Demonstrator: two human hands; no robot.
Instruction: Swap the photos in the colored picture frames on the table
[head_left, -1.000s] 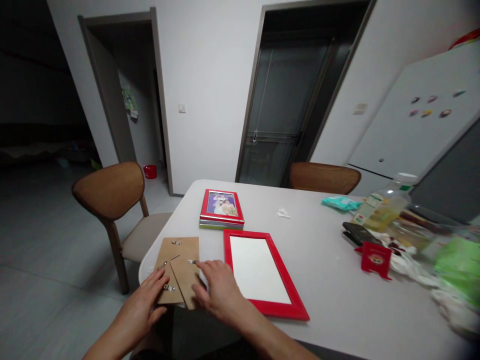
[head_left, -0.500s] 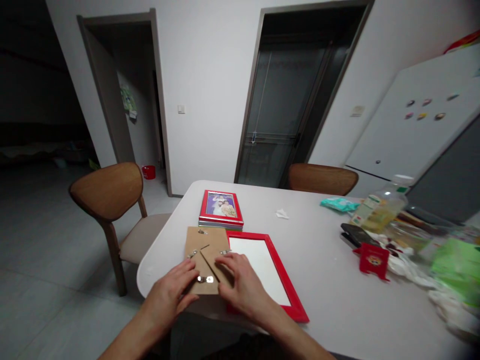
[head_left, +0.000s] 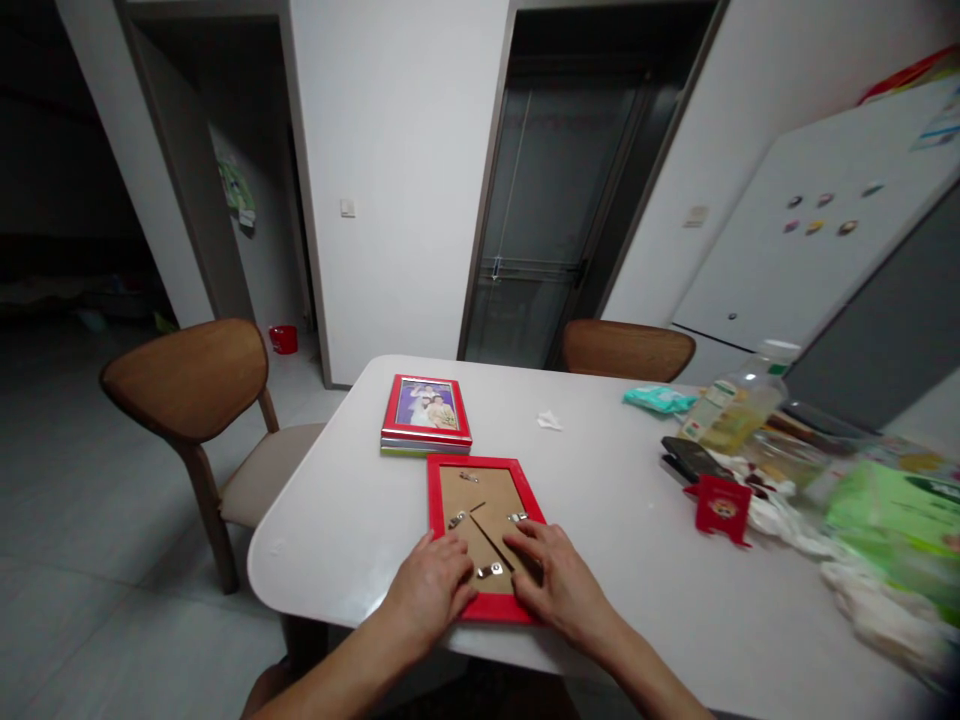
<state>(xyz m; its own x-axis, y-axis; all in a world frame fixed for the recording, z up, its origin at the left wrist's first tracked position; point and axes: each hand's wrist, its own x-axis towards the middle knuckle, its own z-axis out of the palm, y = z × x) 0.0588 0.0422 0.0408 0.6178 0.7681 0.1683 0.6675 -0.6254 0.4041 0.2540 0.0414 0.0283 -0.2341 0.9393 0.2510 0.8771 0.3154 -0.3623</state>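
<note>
The brown board [head_left: 480, 543] lies inside the red frame [head_left: 497, 607], between the two hands. The left hand [head_left: 431, 590] is palm down over the frame's left side. The right hand [head_left: 559, 580] bends its fingers over the right side. Both hands are loose, not closed around anything. Past them, a bit left, sits a stack of picture frames [head_left: 427, 405].

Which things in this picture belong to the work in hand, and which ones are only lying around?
Belonging to the work:
red frame
brown backing board, lying within it
perhaps the stacked frames

Lying around:
white scrap
teal packet
bottle
small red stand
green package
</note>
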